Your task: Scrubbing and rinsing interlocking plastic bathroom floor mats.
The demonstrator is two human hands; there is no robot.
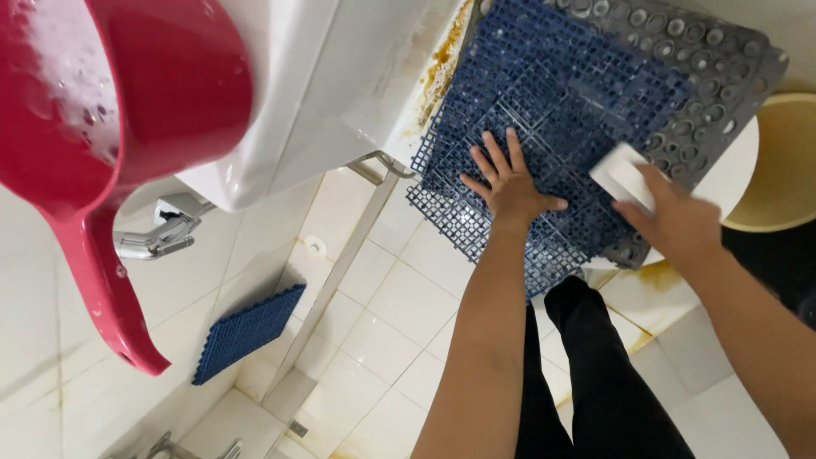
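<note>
A dark blue plastic grid mat [552, 93] lies on top of a grey rubber mat with round holes [705, 59], both resting on a white round stool or basin [731, 166]. My left hand [510, 187] presses flat on the blue mat with fingers spread. My right hand [676, 217] grips a white rectangular sponge or block [620, 174] against the mat's right edge.
A red plastic dipper [102, 127] with a long handle fills the upper left. A white sink [323, 85] with rust stains stands beside the mats. Another blue grid tile [246, 331] leans by the tiled wall. A beige bucket [778, 161] sits right. My black-trousered legs are below.
</note>
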